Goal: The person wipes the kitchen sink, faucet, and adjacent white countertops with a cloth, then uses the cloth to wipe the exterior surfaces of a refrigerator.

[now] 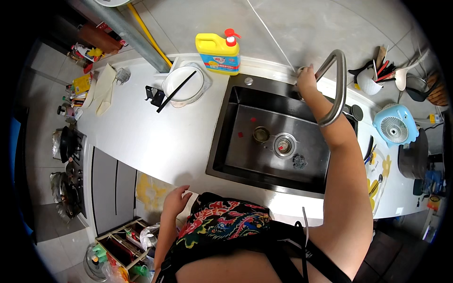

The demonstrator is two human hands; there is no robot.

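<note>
My right hand [306, 80] reaches over the sink to the base of the steel faucet [338, 85]. Its fingers hide the part they touch, so a firm hold cannot be told. Below the arm lies a dark steel sink [244, 109]. In its basin are a drain [284, 145], a round strainer cup [261, 134], a steel-wool scrubber [299, 161] and small red scraps [240, 134]. My left hand [177, 201] hangs in front of the counter's edge, fingers apart and holding nothing.
On the white counter [159, 141] stand a white bowl [183, 83] with black chopsticks [177, 91] across it and a yellow detergent bottle [219, 53]. Right of the sink are a blue fan [395, 125] and a utensil holder [368, 81]. A stove [79, 169] sits far left.
</note>
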